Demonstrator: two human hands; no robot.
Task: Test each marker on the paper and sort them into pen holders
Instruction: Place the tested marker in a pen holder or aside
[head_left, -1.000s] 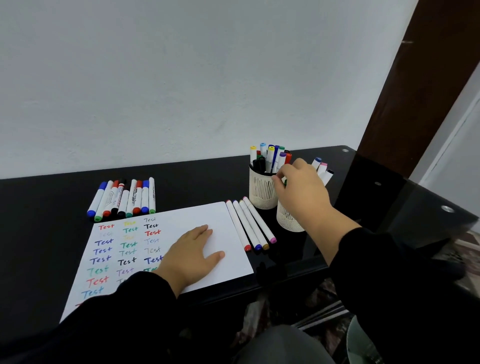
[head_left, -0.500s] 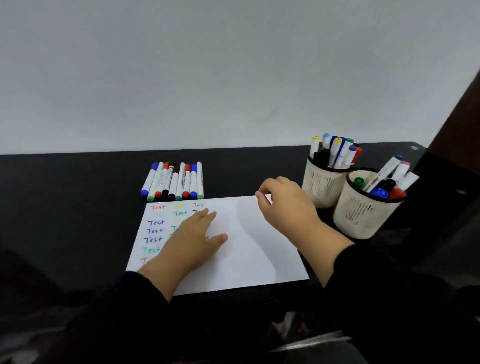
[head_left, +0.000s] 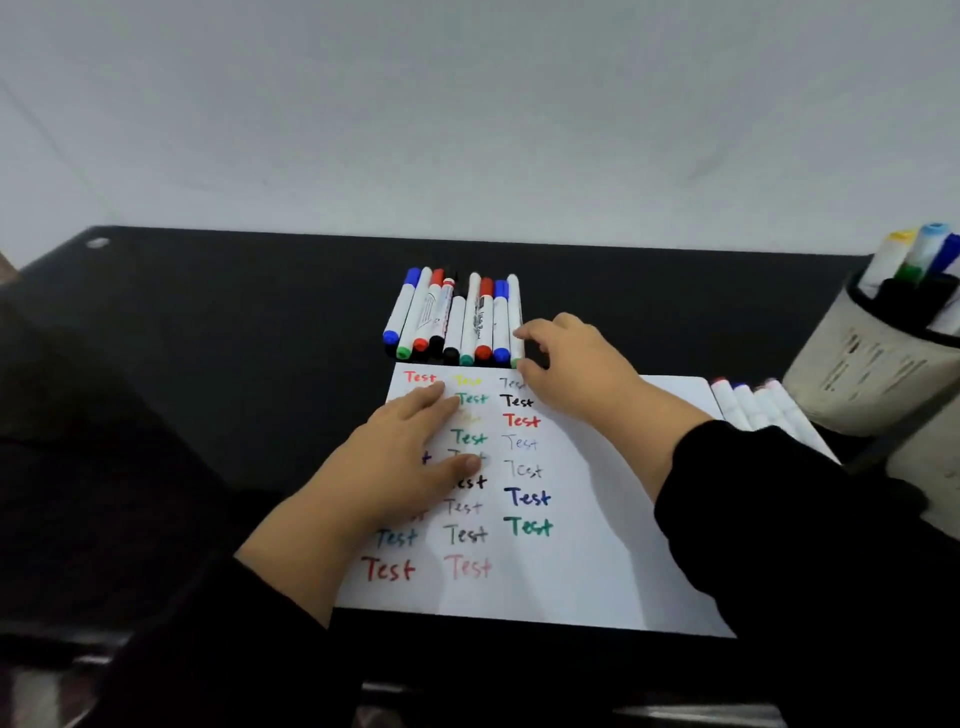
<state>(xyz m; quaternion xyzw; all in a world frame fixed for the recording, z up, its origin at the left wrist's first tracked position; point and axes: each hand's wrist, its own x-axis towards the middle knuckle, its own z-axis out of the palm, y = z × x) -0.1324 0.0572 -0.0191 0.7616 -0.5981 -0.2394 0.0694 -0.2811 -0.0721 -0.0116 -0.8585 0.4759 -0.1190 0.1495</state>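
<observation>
Row of untested markers (head_left: 457, 319) lies on the tabletop (head_left: 234, 338) just beyond the far edge of the paper (head_left: 582, 545). Each barrel runs roughly away from the person, caps toward the paper.

Right hand (head_left: 576, 364) is at the right end of the row. Its fingertips (head_left: 522, 332) are curled in against the outermost marker (head_left: 514, 317), the white one with a green cap. Thumb looks to be near the cap end. Cannot tell whether a pinch has closed on the barrel or the fingers only touch it.

Left hand (head_left: 400, 457) lies flat, fingers straight, pressing the paper over the written words; it holds nothing.

Judgement: right hand is the nearer one, and the target lies directly ahead of its fingers. A grip across the barrel, then a lift toward the person, should clear the neighbouring blue-capped marker (head_left: 501, 322).

Pen holder (head_left: 862, 374) stands well apart at far right, already holding markers.
</observation>
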